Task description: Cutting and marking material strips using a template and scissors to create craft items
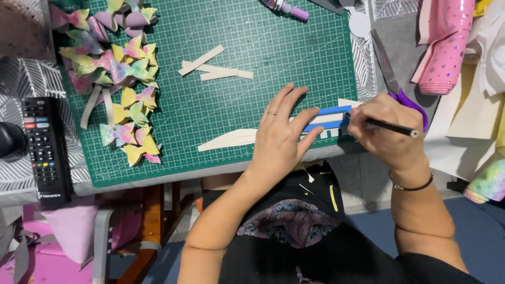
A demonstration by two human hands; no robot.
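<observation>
My left hand [279,134] lies flat with fingers spread, pressing a blue ruler [330,118] onto a long cream strip [231,139] near the front edge of the green cutting mat [236,63]. A ring sits on one finger. My right hand [386,129] grips a black pencil [394,127] and holds its tip against the right end of the ruler. A dark band circles that wrist.
Several pastel glitter bows [118,79] are heaped on the mat's left side. Loose cream strips [213,68] lie mid-mat. Purple-handled scissors [392,79] and a pink glitter roll [447,47] are at right. A black remote [44,150] lies at left.
</observation>
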